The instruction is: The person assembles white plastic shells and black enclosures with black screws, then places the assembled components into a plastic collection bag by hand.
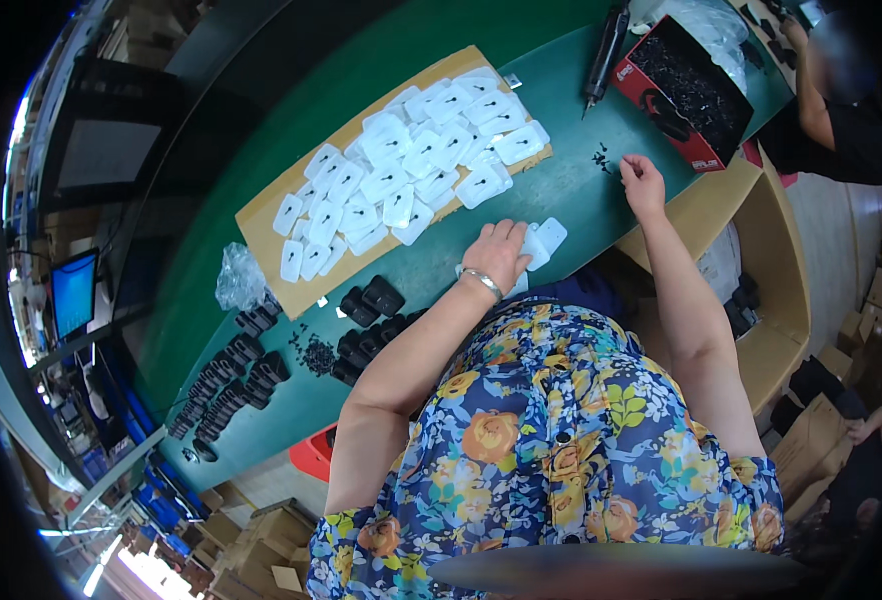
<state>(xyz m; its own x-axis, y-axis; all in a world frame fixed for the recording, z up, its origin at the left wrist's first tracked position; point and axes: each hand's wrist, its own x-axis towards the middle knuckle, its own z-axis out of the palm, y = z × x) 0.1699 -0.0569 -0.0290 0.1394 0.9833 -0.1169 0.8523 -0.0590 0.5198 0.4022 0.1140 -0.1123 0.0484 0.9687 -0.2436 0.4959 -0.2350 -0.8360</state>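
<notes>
While my left hand (496, 252) lies flat, fingers together, on a white plastic piece (544, 240) at the green worktop's (561, 190) near edge, my right hand (643, 180) pinches at small black screws (601, 158) beside the red box (686, 95).

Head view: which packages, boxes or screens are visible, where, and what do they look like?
Red box: far right of the green table, open, red walls, full of small black parts.
Monitor: left edge, rectangular, glowing blue.
Cardboard sheet: table centre, flat, brown, under white plastic pieces.
Clear bag: beside the sheet's left end, crumpled.
</notes>
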